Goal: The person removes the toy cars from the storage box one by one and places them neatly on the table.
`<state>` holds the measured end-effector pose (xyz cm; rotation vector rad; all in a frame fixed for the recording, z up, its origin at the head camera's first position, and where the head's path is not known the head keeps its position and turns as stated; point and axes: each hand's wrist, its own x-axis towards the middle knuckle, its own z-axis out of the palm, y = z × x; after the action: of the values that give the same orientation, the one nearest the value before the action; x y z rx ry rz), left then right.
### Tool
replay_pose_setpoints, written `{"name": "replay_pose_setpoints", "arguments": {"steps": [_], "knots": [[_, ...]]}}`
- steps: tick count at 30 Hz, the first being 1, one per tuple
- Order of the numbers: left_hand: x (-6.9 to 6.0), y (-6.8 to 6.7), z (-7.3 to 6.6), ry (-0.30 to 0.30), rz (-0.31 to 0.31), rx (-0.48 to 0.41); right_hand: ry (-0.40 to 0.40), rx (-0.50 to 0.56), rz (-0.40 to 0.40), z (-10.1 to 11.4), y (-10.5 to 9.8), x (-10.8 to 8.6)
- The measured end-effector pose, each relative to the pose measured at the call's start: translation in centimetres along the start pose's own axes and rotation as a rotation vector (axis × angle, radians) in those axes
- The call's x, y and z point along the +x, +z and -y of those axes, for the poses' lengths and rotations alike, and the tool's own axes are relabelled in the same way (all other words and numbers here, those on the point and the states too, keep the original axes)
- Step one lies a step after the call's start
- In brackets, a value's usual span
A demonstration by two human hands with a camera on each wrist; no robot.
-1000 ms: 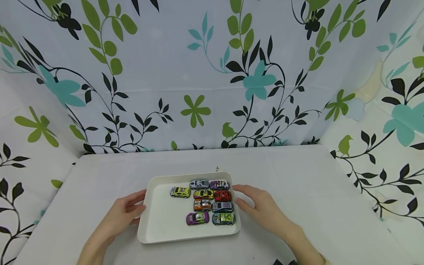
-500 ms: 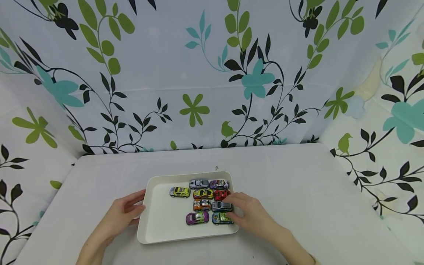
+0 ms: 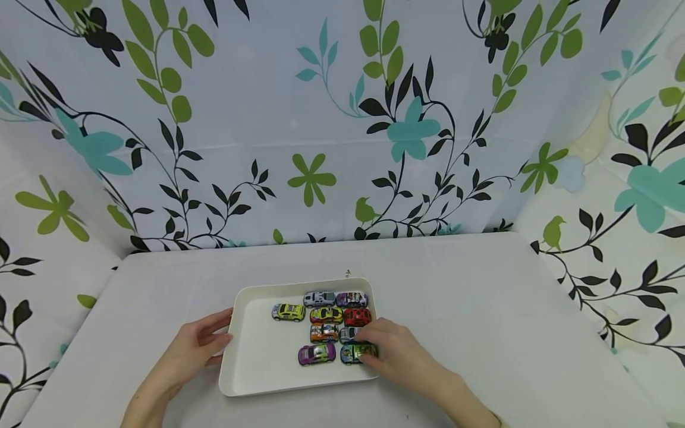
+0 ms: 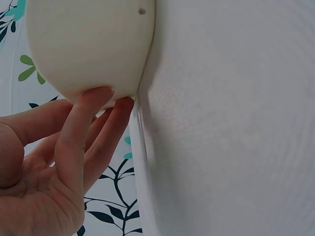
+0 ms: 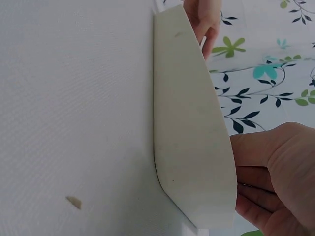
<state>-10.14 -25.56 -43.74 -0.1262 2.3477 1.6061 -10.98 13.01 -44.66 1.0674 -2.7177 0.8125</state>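
A white tray (image 3: 262, 385) lies on the table with several toy cars grouped toward its right side. My left hand (image 3: 188, 351) rests its fingertips against the outside of the left end wall, also seen in the left wrist view. My right hand (image 3: 398, 353) reaches over the right rim and pinches the green patterned toy car (image 3: 349, 355) at the lower right, partly hiding it. Its fingers also cover part of the silver-grey toy car (image 3: 348, 334) behind. A purple-and-green car (image 3: 317, 354) stands just left. In the right wrist view, the tray wall hides my right fingertips.
An orange car (image 3: 324, 333), a red car (image 3: 357, 317) and a yellow-red car (image 3: 326, 315) sit further back in the tray. A yellow car (image 3: 288, 312) stands apart at left. The white table (image 3: 455, 309) is enclosed by leaf-patterned cloth (image 3: 241, 119).
My right hand has moved left from the tray's right rim to over the cars, and its thumb and fingers have drawn together around the green one. The left hand stays at the tray.
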Motion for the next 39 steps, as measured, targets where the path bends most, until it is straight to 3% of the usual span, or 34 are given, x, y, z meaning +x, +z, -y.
{"name": "replay_pose_setpoints", "arguments": {"steps": [17, 39], "knots": [[-0.08, -0.01, -0.38, -0.016, -0.004, -0.011, -0.039, -0.108, 0.002, 0.24, 0.40, 0.08], [0.19, 0.04, -0.06, -0.017, -0.022, 0.027, 0.012, -0.146, 0.088, 0.64, 0.14, 0.44]]}}
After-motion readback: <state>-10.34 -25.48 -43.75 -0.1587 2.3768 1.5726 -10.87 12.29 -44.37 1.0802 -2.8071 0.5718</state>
